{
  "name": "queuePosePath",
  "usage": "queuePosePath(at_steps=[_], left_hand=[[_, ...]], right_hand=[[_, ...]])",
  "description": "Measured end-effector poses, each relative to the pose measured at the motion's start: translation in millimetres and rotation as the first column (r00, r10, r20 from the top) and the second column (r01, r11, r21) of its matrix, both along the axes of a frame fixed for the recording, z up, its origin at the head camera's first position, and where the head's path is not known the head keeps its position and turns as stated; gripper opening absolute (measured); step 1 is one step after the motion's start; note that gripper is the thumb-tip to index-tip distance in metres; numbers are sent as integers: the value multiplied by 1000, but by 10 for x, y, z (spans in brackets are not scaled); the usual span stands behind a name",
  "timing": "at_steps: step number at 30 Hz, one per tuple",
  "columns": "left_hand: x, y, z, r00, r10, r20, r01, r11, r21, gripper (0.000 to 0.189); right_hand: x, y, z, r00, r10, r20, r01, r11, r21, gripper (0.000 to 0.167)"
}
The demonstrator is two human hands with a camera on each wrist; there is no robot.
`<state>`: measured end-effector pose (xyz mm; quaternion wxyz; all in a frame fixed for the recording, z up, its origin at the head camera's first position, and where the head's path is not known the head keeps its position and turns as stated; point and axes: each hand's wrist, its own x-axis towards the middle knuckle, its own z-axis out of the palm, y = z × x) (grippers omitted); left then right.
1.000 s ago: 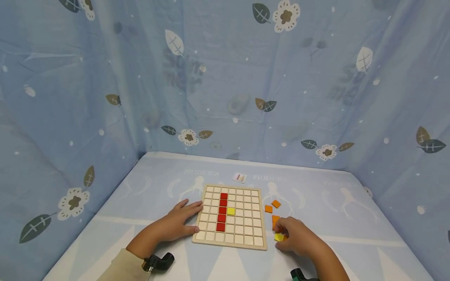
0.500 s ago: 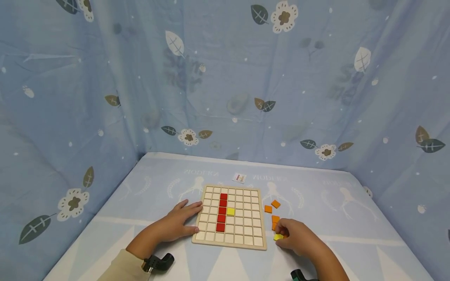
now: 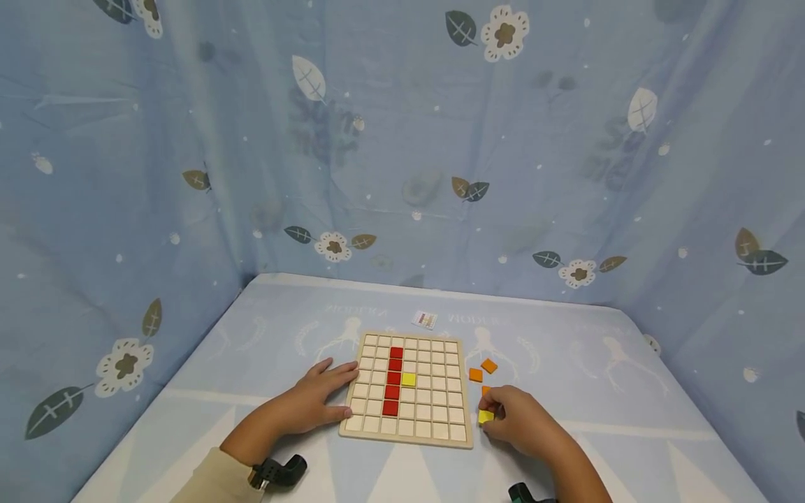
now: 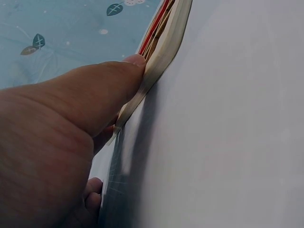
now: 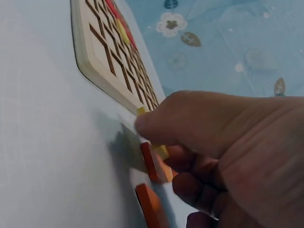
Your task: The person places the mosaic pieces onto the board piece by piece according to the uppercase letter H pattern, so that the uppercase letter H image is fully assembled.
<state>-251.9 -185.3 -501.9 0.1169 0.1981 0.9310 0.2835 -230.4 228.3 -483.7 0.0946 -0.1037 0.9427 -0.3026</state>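
A square wooden grid board lies on the table, with a column of several red tiles and one yellow tile in its cells. My left hand rests at the board's left edge, fingers extended; in the left wrist view the thumb touches the rim. Off the board's right side, my right hand pinches another yellow tile between thumb and fingers. The right wrist view shows that tile partly covered by the thumb, with orange tiles below it.
Beyond my right hand, loose orange tiles lie beside the board. A small printed card is behind the board. Blue patterned curtains enclose the table's back and sides. Each wrist wears a black camera mount.
My right hand has shifted slightly left toward the board with the yellow tile in its fingers, away from where the tile lay by the orange ones. The left hand stays at the board.
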Motion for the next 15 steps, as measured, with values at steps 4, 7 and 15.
queuePosePath(at_steps=[4, 7, 15], left_hand=[[5, -3, -13, 1000, 4, 6, -4, 1000, 0, 82], [5, 3, -16, 1000, 5, 9, -5, 1000, 2, 82], [7, -6, 8, 1000, 2, 11, -2, 1000, 3, 81]], right_hand=[[-67, -90, 30, 1000, 12, -20, -12, 1000, -18, 21], [-114, -166, 74, 999, 25, -22, -26, 998, -55, 24], [-252, -483, 73, 995, 9, -104, -17, 996, -82, 28]])
